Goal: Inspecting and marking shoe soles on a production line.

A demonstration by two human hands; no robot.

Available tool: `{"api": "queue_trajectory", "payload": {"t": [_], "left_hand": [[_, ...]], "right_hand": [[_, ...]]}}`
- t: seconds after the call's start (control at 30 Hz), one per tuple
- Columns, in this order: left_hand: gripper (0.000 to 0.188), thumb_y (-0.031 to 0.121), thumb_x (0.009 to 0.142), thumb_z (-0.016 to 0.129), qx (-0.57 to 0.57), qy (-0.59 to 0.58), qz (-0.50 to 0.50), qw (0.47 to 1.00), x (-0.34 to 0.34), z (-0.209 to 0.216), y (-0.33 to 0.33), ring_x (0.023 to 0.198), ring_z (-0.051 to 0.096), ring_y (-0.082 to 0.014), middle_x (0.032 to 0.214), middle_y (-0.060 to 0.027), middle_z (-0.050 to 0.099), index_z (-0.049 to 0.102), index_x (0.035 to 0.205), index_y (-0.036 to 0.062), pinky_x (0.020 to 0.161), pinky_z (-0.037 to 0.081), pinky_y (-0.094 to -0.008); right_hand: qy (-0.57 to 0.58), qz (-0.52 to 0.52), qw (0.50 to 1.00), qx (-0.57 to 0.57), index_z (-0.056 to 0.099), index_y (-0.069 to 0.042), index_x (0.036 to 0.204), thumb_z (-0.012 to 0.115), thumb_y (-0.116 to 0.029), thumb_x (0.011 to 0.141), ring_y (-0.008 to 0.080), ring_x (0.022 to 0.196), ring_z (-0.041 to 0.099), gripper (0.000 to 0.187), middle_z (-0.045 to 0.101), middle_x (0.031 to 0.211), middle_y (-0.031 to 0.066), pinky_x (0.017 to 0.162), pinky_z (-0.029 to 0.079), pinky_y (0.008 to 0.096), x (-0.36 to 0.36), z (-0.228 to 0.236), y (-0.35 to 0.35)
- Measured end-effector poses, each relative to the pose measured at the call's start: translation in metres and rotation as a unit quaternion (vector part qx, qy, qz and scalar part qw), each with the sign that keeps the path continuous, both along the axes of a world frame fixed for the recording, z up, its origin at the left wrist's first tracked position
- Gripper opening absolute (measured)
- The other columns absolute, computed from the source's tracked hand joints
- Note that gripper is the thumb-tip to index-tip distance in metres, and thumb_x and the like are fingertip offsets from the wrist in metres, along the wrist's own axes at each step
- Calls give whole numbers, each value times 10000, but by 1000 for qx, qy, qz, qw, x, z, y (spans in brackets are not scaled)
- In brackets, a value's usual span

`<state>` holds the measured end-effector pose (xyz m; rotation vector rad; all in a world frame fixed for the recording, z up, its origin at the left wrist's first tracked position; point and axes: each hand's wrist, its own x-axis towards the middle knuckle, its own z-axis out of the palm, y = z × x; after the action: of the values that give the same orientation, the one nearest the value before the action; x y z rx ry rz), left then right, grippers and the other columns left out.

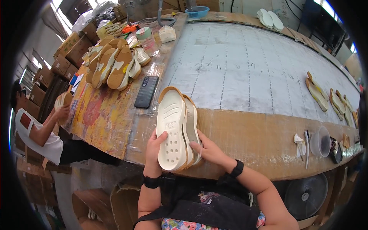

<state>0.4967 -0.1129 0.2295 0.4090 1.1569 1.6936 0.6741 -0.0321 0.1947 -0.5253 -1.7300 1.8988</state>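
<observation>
Two cream shoe soles with tan rims are held upright, side by side, over the near edge of the table. My left hand (154,148) is closed on the left shoe sole (171,128), its thumb on the dotted heel part. On the other side, my right hand (208,148) grips the right shoe sole (190,126), thumb on its side. This second sole is partly hidden behind the first. Just beyond them lies a dark phone (147,92).
A pile of tan-bottomed soles (111,65) stands far left beside a lidded jar (147,41). More soles (317,92) lie along the right; white soles (270,20) rest at the back. A clear plastic cup (320,142) stands near right. At left, another person (42,130) holds a sole.
</observation>
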Motion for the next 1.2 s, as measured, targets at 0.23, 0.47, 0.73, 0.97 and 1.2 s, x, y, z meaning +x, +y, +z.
{"api": "queue_trajectory", "payload": {"t": [0.23,0.47,0.73,0.97,1.2], "left_hand": [[398,184,889,427,-32,-228,-60,971,-30,0,-26,949,587,-272,1115,-183,548,406,1208,-53,820,485,-361],[435,183,912,423,25,-161,-97,982,-42,-12,-41,955,580,-169,1181,-144,511,331,1290,-14,804,484,-290],[378,232,921,433,35,-22,171,984,-75,-46,-79,1084,462,-169,1192,-90,488,422,1231,15,878,390,-267],[205,55,692,609,-97,614,312,719,-84,-67,-81,819,556,-305,884,-109,593,598,896,58,706,443,-378],[145,44,668,595,-78,641,313,697,-82,-74,-84,775,556,-264,849,-47,586,580,807,82,688,441,-364]], "right_hand": [[-19,-29,999,18,302,87,1262,606,-262,820,241,1119,456,640,446,1216,207,897,398,311,-34,15,-14],[-87,154,898,-403,351,43,1249,504,-194,891,218,1096,488,456,483,1206,131,932,397,345,-47,16,-4],[-80,136,881,-446,363,24,1249,478,-209,902,235,1111,481,434,483,1221,119,968,362,384,-99,23,-20],[-2,179,912,-369,391,1,1239,410,-251,926,229,1137,459,402,465,1249,109,981,351,395,-222,41,-11],[74,163,909,-375,447,-97,1171,534,-236,877,146,1046,455,336,510,1131,1,887,379,365,-301,75,-26]]}}
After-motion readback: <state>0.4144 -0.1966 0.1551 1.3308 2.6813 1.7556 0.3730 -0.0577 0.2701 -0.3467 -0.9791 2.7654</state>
